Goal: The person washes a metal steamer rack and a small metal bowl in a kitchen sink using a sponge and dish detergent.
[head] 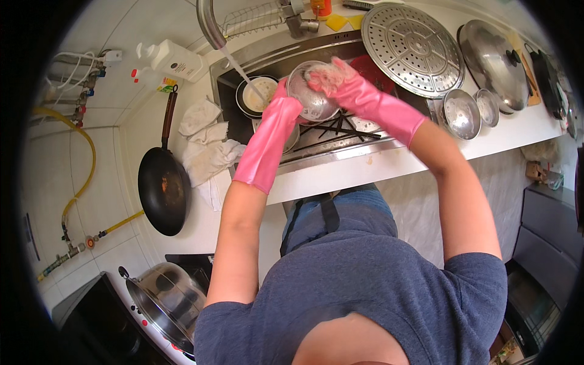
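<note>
My left hand (284, 101), in a pink rubber glove, grips the left side of a stainless steel bowl (315, 104), tilted above the sink (292, 54). In my right hand (343, 84), also gloved in pink, is a pale, foamy scrubber (325, 75) at the bowl's upper right; its exact kind is blurred. Left of the bowl, water from the faucet (210, 23) runs into a pale bowl (252, 95) inside a dark-rimmed vessel. Below my hands lie several dark sticks (346, 130), perhaps chopsticks. Behind my right glove, a red basin (372, 73) is partly hidden.
A perforated steamer plate (415, 50) leans at the sink's right, near two small metal bowls (461, 114) (487, 108) and a domed lid (492, 64). Leftward are white cloths (205, 150), a wok (164, 191) and a pump bottle (178, 59). A steel pot (169, 296) stands lower left.
</note>
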Demonstrator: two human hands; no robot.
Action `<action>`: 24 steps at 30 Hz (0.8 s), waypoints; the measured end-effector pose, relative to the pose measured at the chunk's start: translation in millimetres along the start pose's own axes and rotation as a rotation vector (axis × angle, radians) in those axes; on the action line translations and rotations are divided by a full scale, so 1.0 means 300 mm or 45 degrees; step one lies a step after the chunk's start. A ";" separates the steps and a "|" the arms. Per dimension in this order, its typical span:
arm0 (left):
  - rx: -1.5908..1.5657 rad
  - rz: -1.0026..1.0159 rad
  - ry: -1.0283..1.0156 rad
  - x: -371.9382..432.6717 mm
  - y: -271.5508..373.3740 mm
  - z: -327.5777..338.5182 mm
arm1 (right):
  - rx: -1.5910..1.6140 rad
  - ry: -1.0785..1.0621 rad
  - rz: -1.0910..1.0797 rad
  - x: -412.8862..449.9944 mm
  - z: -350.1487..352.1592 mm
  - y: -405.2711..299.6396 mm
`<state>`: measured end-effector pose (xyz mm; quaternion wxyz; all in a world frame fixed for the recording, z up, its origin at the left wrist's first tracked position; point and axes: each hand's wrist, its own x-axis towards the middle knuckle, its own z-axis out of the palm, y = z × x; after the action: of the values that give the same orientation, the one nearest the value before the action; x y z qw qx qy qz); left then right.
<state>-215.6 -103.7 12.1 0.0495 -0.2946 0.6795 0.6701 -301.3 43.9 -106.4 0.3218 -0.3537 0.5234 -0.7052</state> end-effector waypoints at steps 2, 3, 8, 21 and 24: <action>-0.041 -0.030 0.050 -0.006 -0.024 -0.028 | -1.922 0.074 -0.328 -0.069 0.076 0.001; -0.076 -0.052 0.057 -0.029 -0.032 -0.044 | -0.974 0.054 0.086 -0.072 0.151 -0.048; -0.310 -0.179 -0.037 -0.109 0.003 -0.026 | 0.199 0.276 0.169 -0.093 0.163 -0.128; 0.887 0.818 -0.461 -0.076 -0.012 -0.126 | -0.372 -0.364 0.613 -0.003 -0.013 -0.501; 0.647 -0.020 -0.517 -0.128 0.029 -0.077 | 0.019 0.021 0.150 -0.033 0.008 -0.492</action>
<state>-180.5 -113.2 39.8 0.2613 -0.1383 0.7990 0.5237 -306.4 86.9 35.1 0.3613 -0.3141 0.5405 -0.6919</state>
